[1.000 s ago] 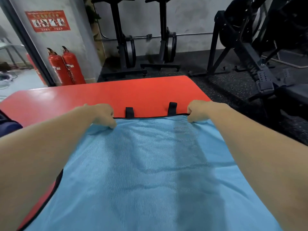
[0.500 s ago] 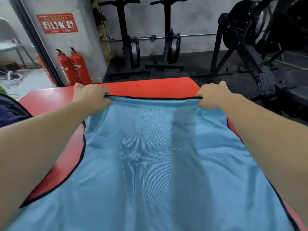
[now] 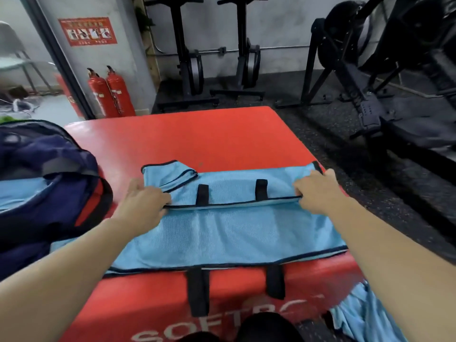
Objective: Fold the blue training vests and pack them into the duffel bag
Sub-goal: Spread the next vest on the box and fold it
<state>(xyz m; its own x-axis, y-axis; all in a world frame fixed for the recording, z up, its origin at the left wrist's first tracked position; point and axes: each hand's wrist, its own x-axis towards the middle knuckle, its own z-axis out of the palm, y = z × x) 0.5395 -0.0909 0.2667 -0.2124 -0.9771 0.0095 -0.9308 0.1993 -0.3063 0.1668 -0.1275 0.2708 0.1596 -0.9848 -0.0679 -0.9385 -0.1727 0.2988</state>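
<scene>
My left hand (image 3: 143,208) and right hand (image 3: 318,191) each pinch one end of the folded-over edge of the vest (image 3: 234,230). It lies along the near edge of the worktop (image 3: 197,139), with the bag (image 3: 49,193) at the left edge.

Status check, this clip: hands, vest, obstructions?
Left hand, right hand each pinch the folded-over edge of the vest. It lies doubled on red box. Duffel bag close left, nothing between.

Folded blue vest (image 3: 234,230) beside navy duffel bag (image 3: 61,215)
Vest lies flat, doubled over; bag open at left, apparently holding blue fabric.
</scene>
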